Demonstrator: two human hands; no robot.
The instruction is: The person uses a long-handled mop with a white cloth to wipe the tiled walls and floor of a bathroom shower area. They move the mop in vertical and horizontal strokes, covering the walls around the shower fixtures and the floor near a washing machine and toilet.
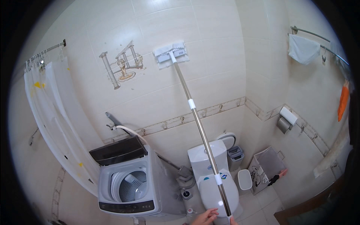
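A flat mop with a long telescopic metal pole (199,123) reaches from the bottom of the view up to the tiled wall (216,64). Its mop head (172,55), covered with a pale fluffy pad, lies against the wall, right of a printed column motif (123,66). My right hand (233,221), mostly cut off by the lower edge, grips the pole's lower end. Just left of the pole is my left hand (206,217), its fingers loosely bent and apart, holding nothing. Beyond both hands, the pole passes in front of a white toilet (218,191) with its lid down.
A top-loading washing machine (128,180) stands left with its lid raised. The shower curtain (56,118) hangs beside it. A small white bin (245,179) and a laundry basket (267,166) are right of the toilet. A paper holder (284,123) and towel rail (312,32) jut from the right wall.
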